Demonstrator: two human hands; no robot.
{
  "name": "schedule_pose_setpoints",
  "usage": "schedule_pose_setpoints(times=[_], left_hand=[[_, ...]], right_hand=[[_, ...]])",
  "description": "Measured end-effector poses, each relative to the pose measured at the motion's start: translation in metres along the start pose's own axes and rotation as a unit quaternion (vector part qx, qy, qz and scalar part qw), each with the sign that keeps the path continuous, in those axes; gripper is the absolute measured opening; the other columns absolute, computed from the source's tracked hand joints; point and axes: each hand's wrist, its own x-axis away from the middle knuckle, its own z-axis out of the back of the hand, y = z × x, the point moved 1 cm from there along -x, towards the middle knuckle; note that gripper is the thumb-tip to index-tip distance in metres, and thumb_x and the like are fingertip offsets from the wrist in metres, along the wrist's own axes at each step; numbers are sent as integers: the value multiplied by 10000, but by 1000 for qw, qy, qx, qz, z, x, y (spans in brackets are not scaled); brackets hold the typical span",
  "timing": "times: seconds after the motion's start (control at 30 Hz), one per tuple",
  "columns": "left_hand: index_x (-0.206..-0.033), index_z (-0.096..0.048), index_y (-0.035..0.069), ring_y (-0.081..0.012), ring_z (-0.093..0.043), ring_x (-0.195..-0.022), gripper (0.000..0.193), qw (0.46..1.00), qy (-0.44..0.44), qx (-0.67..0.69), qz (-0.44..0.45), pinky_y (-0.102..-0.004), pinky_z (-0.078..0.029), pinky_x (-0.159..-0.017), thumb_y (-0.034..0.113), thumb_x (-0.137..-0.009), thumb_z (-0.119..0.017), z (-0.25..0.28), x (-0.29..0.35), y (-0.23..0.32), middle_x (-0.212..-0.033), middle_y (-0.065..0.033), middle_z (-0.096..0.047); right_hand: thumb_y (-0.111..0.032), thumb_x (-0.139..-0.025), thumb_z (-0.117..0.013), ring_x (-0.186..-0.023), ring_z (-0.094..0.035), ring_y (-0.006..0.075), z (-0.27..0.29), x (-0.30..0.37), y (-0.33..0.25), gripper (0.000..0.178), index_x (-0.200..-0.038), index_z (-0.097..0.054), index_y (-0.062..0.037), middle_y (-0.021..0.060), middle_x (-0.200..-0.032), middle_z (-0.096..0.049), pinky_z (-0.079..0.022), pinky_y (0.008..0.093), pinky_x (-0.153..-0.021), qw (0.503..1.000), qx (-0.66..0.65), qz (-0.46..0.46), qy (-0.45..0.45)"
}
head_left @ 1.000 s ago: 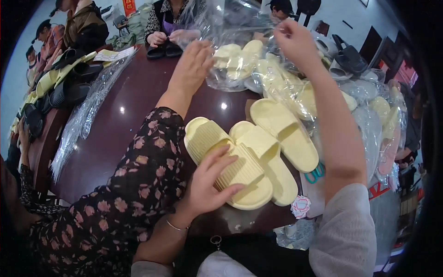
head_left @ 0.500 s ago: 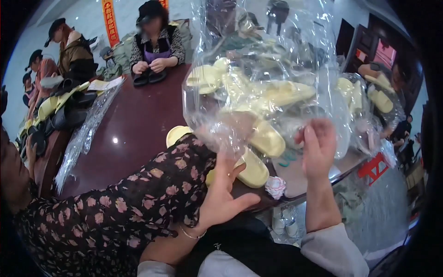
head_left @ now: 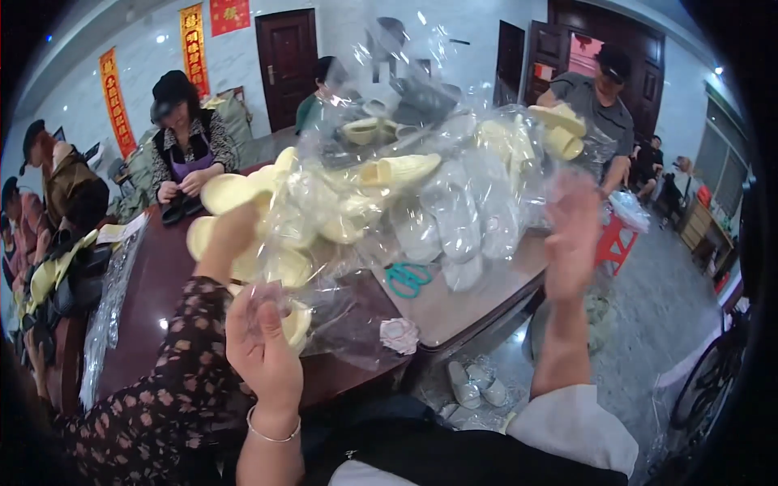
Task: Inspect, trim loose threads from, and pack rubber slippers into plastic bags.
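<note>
A large clear plastic bag [head_left: 340,312] spreads in front of me over the slippers. My left hand [head_left: 266,348], with a bracelet at its wrist, is closed at the bag's near left edge. My right hand [head_left: 571,235] is raised beside the bag's right side, blurred, its fingers stretched upward and apparently holding nothing. Behind the film lies a heap of pale yellow slippers [head_left: 397,170]. Several whitish slippers [head_left: 458,215] in clear wrapping lie to its right. At my left, a co-worker's hand [head_left: 235,231] in a floral sleeve touches yellow slippers.
Green-handled scissors [head_left: 408,279] and a crumpled whitish roll [head_left: 399,335] lie on the dark red table [head_left: 174,279]. A red stool [head_left: 616,243] stands at the right. White slippers [head_left: 476,384] are on the floor. Co-workers sit or stand around the table; one handles black slippers [head_left: 185,209].
My view has swung right. The clear bag, formerly held up tall, now hangs lower and looser. My right hand's fingers have straightened. The co-worker's floral arm has drawn left, its hand now on yellow slippers.
</note>
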Motion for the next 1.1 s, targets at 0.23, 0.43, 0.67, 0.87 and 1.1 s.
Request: schedule_pose_setpoints(times=[0.23,0.43,0.67,0.87,1.1], left_hand=[[-1034,-507,-27,-173,-590,-890,222,994,-85,-72,-20,-267,-476,-773,163,-921,-522,-2,-9,10,-995,-110,-595],[-889,-508,6,-118,-556,-826,257,970,-210,5,118,-225,-440,-746,256,-944,-483,42,-43,-14,-826,-27,-557],[-1015,-588,-11,-116,-583,-885,265,981,82,-174,-2,-238,-439,-738,198,-949,-439,122,-123,3,-980,-70,-646],[-1139,-507,-7,-246,-537,-1061,456,935,-38,-240,-257,-354,-394,-912,290,-821,-646,72,-58,53,-1174,-150,-556],[-1109,-518,44,-330,-534,-999,489,828,-27,-512,-225,-387,-432,-848,85,-656,-696,60,-56,-8,-1114,-156,-536]], right_hand=[[-285,-827,-645,-874,-576,173,-4,-46,-38,532,-1213,-431,13,116,-960,-590,-433,299,-767,946,174,-52,-267],[-115,-870,-579,-414,-426,19,4,-36,6,132,-782,-577,-16,6,-587,-554,-305,165,-373,914,-12,-247,-320],[-182,-877,-574,-433,-378,25,-89,-31,31,145,-838,-526,-50,-14,-632,-504,-259,180,-359,932,-101,-325,-125],[-183,-899,-533,-507,-474,59,-205,3,23,144,-966,-491,-62,42,-776,-572,-348,196,-404,882,-251,-387,-101],[-115,-917,-488,-801,-613,154,-298,41,1,203,-1085,-457,-5,112,-991,-605,-503,257,-698,750,-418,-384,-338]])
